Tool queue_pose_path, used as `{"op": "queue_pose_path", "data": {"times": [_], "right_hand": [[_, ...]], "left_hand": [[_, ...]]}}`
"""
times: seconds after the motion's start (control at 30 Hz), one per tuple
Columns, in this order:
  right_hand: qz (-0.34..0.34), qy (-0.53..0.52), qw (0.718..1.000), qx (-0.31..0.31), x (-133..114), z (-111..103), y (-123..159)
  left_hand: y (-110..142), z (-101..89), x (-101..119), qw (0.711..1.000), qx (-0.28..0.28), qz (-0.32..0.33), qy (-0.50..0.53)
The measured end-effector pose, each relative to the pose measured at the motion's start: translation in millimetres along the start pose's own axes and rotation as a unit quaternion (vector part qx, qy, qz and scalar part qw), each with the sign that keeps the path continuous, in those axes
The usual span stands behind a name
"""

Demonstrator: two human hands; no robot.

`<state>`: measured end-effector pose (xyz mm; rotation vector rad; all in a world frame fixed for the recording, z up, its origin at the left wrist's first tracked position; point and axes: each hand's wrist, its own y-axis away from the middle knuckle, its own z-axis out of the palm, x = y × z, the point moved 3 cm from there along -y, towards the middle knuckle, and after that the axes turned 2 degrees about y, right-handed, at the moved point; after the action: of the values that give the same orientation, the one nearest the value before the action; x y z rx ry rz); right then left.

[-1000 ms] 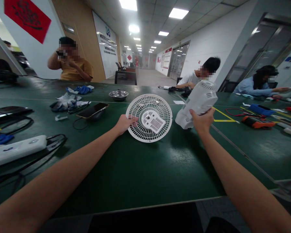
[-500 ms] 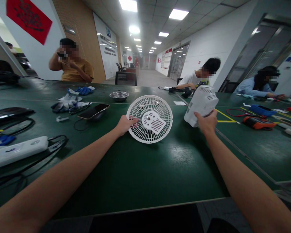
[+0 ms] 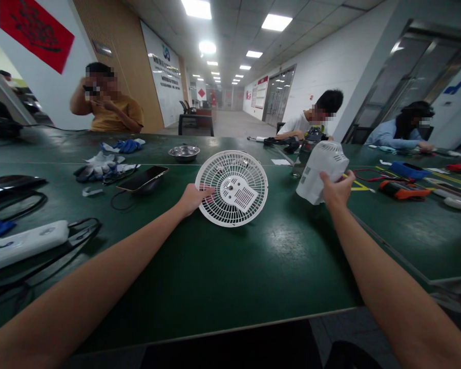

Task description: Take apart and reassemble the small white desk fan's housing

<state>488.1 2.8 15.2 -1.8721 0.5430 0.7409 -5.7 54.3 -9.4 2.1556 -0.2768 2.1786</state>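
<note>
A dark green bench [image 3: 223,277] fills the lower and middle frame. Beyond it sit three people: one in an orange-brown shirt [image 3: 117,115] at upper left, one in a white top [image 3: 294,124] right of upper center, and one in light blue sleeves [image 3: 386,134] at the right.

The round white grille [image 3: 238,193] is at the center of the frame, tilted so its slotted middle plate faces the camera. The left hand [image 3: 190,200] grips its left edge, thumb over the near side and the other fingers behind the bars. Right of center, the white housing [image 3: 317,171] leans to the right, its vented end up. The right hand [image 3: 336,190] grips its right side, thumb on the near face; the other fingers are partly hidden. Whether its lower end touches the bench cannot be told. Grille and housing are apart.

At lower left lies a long white device [image 3: 26,243] beside dark cables. At the right edge of the bench, an orange-and-black device [image 3: 403,190] lies near a blue box [image 3: 410,170]. Left of center, a phone [image 3: 144,178] rests tilted on something dark, with a shiny metal bowl [image 3: 184,152] farther back. A small white scrap [image 3: 92,191] lies left of the phone.
</note>
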Motion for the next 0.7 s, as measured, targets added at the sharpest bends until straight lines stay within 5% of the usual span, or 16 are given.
{"op": "queue_pose_path", "data": {"times": [0.37,0.7], "right_hand": [[-0.016,-0.121,0.992,0.017,3,-2,-9],[-0.044,-0.070,0.996,0.034,-13,-11,-2]], "left_hand": [[-2,2.3,-4,1.000,0.010,0.004,0.013],[-3,-0.2,-4,1.000,-0.007,0.008,-0.007]]}}
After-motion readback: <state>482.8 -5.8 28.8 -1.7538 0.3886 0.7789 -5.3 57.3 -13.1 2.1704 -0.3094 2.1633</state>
